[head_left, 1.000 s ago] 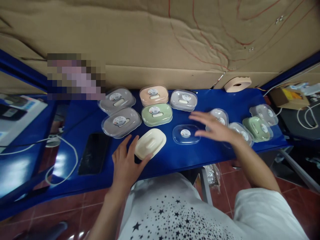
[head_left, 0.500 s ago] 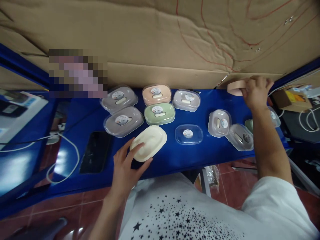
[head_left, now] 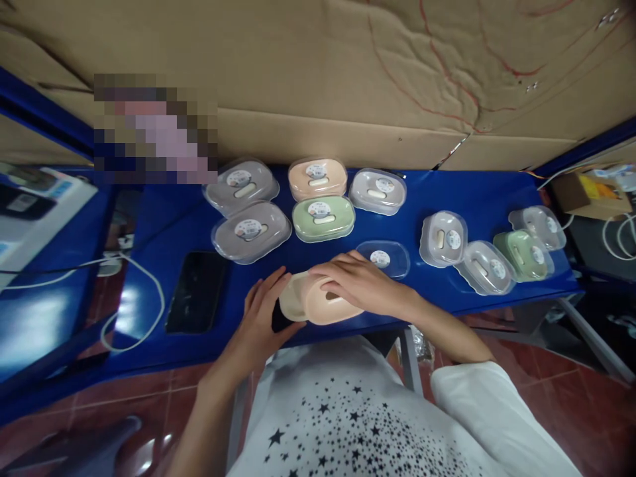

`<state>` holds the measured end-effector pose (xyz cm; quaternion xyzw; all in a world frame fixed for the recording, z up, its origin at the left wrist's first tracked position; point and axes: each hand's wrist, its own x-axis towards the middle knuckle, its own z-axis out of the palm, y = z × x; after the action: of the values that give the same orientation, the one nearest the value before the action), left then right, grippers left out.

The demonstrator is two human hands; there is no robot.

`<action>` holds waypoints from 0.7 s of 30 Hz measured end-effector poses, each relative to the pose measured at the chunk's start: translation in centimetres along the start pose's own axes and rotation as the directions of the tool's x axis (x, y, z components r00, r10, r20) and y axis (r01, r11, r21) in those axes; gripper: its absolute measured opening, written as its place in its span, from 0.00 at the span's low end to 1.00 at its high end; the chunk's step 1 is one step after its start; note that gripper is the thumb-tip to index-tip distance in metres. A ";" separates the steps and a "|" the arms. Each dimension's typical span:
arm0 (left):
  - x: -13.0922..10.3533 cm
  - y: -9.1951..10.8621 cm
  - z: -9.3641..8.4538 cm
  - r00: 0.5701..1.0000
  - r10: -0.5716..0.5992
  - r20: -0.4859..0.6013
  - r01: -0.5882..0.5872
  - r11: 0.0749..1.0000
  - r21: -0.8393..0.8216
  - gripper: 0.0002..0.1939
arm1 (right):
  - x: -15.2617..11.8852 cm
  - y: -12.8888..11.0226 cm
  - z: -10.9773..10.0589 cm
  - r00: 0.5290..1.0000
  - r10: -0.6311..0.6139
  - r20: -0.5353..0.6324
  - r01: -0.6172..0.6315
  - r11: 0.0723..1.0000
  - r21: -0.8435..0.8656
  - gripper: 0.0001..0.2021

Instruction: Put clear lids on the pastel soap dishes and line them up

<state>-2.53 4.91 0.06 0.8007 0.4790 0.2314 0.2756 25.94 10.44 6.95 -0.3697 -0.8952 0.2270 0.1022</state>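
Peach soap dish [head_left: 318, 308] overlapping cream tray [head_left: 291, 303].

The person wears a white short-sleeved T-shirt [head_left: 348, 424] printed with scattered black stars of mixed sizes across the chest. Both forearms are bare, and the left hand [head_left: 263, 318] and right hand [head_left: 358, 285] carry no gloves, rings or watch.

Lidded soap boxes sit on the blue table [head_left: 447, 192]: a green soap box [head_left: 323, 219], a peach soap box [head_left: 317, 179] behind it, two grey soap boxes [head_left: 251, 231] (clear lids, round stickers). A black phone [head_left: 197, 291] lies beside a white cable [head_left: 142, 301]; cardboard [head_left: 318, 79] stands behind.
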 end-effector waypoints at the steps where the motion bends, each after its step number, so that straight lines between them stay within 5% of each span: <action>1: 0.0 -0.1 0.2 1.000 -0.006 -0.012 0.006 0.999 -0.034 0.46 | 0.9 0.0 0.9 1.000 0.002 -0.011 -0.003 1.000 -0.004 0.17; 5: -0.1 -0.4 0.7 0.999 0.022 -0.038 -0.025 0.996 -0.090 0.51 | 3.0 -0.5 2.7 0.993 0.054 -0.109 -0.055 0.998 -0.008 0.16; 9: -0.3 0.0 0.3 0.999 0.026 -0.023 -0.028 0.997 -0.073 0.49 | 1.5 -1.0 2.0 0.983 0.062 -0.174 -0.062 0.998 0.003 0.20; 14: -0.5 0.0 -0.3 1.000 0.015 -0.012 -0.014 0.999 0.050 0.47 | -2.8 -0.6 1.2 0.998 0.054 -0.032 -0.054 0.998 -0.016 0.38; 21: 0.3 -0.2 0.0 0.993 0.100 0.057 -0.102 0.994 0.045 0.45 | -2.7 -1.0 2.4 0.999 -0.044 0.014 0.045 0.999 -0.024 0.28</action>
<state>-2.54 5.26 -0.06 0.8363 0.4356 0.2116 0.2570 26.39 7.11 5.24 -0.3493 -0.9066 0.2161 0.0967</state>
